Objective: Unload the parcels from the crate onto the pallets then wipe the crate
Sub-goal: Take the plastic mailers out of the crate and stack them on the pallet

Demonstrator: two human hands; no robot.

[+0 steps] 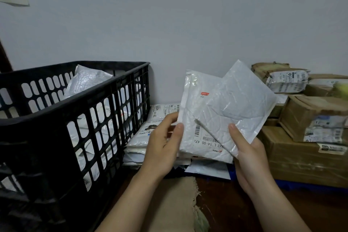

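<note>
Frayed tan cloth (175,203) lies nearest, on the dark floor between the person's forearms.

Head view, noted in order:

- Left hand (162,149) is clamped on a labelled white mailer (195,103), with the thumb on its face and the fingers behind its lower left edge.
- Right hand (250,162) pinches a second, plain mailer (239,103) at its lower corner. This mailer is fanned across the first and overlaps it.
- Both mailers are held in the air between the black crate (37,137) and the stacked cardboard boxes (301,156).
- Grey parcels (88,81) remain in the crate, so unloading is unfinished and wiping is not yet due.
- A pile of flat mailers (143,137) sits just beside the crate wall, below the left hand. A blue pallet edge (293,184) shows under the boxes.

Risks, as judged:

- The film is slick and each grip is at an edge only, so either mailer could slide free.
- The flat pile looks uneven, and an offset drop onto it could make it slump against the crate.
</note>
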